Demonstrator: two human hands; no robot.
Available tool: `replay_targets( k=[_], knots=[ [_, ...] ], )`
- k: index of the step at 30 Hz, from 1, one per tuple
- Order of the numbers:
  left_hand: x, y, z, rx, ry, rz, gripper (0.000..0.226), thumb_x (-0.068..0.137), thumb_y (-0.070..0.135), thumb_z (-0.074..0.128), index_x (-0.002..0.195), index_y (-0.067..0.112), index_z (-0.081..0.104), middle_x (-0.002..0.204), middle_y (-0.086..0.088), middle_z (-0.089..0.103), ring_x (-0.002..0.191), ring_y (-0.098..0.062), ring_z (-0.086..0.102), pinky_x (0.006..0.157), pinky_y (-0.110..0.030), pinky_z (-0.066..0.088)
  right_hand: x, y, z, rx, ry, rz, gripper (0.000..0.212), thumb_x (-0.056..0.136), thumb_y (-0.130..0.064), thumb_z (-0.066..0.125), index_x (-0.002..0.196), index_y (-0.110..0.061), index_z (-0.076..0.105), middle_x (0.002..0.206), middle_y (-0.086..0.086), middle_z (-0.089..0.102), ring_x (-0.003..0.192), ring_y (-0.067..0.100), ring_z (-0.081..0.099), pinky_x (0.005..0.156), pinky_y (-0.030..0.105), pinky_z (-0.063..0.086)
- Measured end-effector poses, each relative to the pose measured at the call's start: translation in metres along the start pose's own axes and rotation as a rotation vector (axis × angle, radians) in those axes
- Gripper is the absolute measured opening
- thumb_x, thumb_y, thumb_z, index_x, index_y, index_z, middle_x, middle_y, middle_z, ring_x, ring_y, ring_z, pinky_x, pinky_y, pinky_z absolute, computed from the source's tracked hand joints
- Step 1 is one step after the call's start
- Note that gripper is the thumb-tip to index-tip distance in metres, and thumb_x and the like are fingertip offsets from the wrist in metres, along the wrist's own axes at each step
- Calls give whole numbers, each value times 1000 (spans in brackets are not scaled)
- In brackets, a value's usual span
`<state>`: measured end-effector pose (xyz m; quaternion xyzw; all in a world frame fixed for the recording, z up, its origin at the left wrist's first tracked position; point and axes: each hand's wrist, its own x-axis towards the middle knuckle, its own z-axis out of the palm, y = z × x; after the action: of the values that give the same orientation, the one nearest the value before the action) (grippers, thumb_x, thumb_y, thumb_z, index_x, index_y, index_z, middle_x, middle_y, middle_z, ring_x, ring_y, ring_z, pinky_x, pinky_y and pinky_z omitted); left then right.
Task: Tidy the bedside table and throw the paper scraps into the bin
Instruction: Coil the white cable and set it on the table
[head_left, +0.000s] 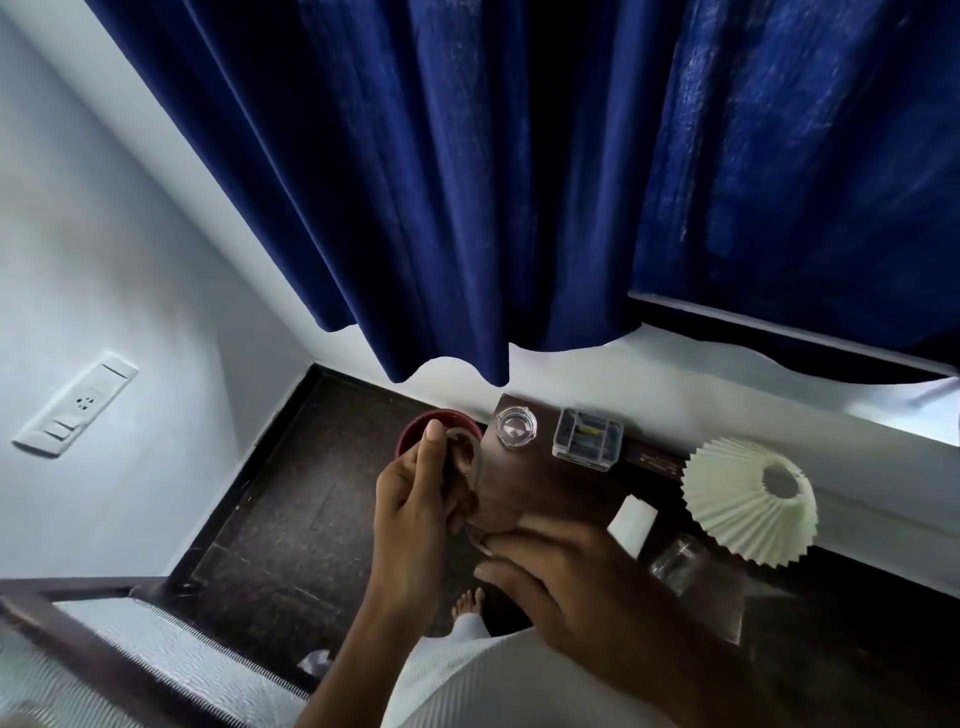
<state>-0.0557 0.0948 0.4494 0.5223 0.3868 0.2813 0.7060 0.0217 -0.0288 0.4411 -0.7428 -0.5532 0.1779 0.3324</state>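
Observation:
My left hand (415, 504) is shut on a round grey-brown dish (470, 457), held tilted on edge over the left end of the dark wooden bedside table (550, 488). Just beyond it, on the floor, stands a red bin (415, 423); my thumb and the dish hide part of its mouth. My right hand (566, 571) hovers at the table's front edge, its fingertips by the dish's lower rim. Whether it pinches anything is unclear. A white paper piece (632, 522) lies on the table. A pale crumpled scrap (314, 662) lies on the floor by the bed.
On the table are a glass ashtray (516, 427), a clear plastic box (588, 439), a glass tumbler (675, 564) and a white pleated lampshade (748, 499). A blue curtain (519, 182) hangs above. The bed edge (130, 654) is at lower left, and a wall socket (78, 402) at left.

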Motion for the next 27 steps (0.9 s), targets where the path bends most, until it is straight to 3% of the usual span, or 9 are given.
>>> replay_targets(
  k=[3, 5, 9, 13, 16, 19, 21, 24, 27],
  knots=[
    [-6, -5, -1, -56, -87, -87, 62, 95, 48, 59, 68, -7, 51, 63, -17, 50, 59, -27, 39, 55, -30, 31, 6, 0, -21, 94, 83, -47, 20, 94, -42, 62, 91, -25, 74, 83, -11, 69, 77, 1, 63, 72, 16, 52],
    [-10, -6, 0, -122, -129, -142, 65, 96, 46, 62, 76, -15, 46, 75, -22, 50, 70, -33, 41, 58, -32, 32, 10, 1, -27, 201, 146, -31, 14, 89, -37, 72, 91, -23, 74, 81, -13, 71, 78, -3, 66, 71, 8, 49],
    [-17, 0, 4, -177, -186, -211, 49, 101, 25, 46, 56, 6, 42, 43, 1, 34, 36, -7, 31, 39, -17, 32, 11, 4, -18, 495, 270, 100, 21, 83, -37, 76, 91, -20, 68, 71, -18, 69, 66, 1, 70, 64, 13, 54],
    [-19, 1, 3, -262, -218, -307, 47, 90, 28, 62, 52, 15, 37, 42, 6, 28, 34, -3, 23, 36, -16, 26, 6, -2, -1, 451, 505, 153, 26, 76, -47, 81, 88, -30, 67, 73, -13, 63, 65, 7, 64, 62, 18, 50],
    [-18, 3, 1, -341, -278, -420, 42, 74, 25, 72, 46, 17, 41, 38, 6, 33, 30, -5, 33, 37, -17, 29, 6, -6, 9, 540, 615, 182, 43, 62, -49, 89, 93, -36, 62, 92, -12, 60, 82, 12, 65, 70, 28, 54],
    [-14, 4, -4, -401, -345, -455, 39, 68, 35, 70, 43, 17, 45, 32, 7, 32, 28, -6, 36, 40, -20, 25, 10, -3, 3, 903, 412, 366, 71, 44, -35, 96, 106, -37, 63, 101, -6, 68, 91, 17, 68, 73, 35, 60],
    [-11, 6, -7, -362, -403, -426, 40, 65, 32, 73, 41, 18, 45, 33, 9, 24, 29, -5, 26, 40, -23, 20, 13, -2, 0, 1059, 246, 399, 55, 47, -24, 93, 96, -29, 70, 94, 6, 73, 81, 25, 71, 70, 50, 61],
    [-4, 9, -12, -275, -500, -385, 51, 55, 39, 90, 45, 13, 48, 39, 2, 18, 38, -13, 10, 44, -29, 13, 14, -1, -2, 1153, 197, 407, 34, 56, -7, 90, 80, -19, 68, 81, 21, 74, 69, 33, 71, 65, 47, 60],
    [-1, 8, -13, -194, -519, -299, 59, 64, 43, 88, 51, 4, 44, 41, -2, 23, 35, -10, 20, 39, -23, 20, 15, -1, -3, 1103, 190, 429, 32, 58, -13, 91, 71, -23, 64, 82, 31, 71, 71, 37, 70, 71, 57, 60]
  ],
)
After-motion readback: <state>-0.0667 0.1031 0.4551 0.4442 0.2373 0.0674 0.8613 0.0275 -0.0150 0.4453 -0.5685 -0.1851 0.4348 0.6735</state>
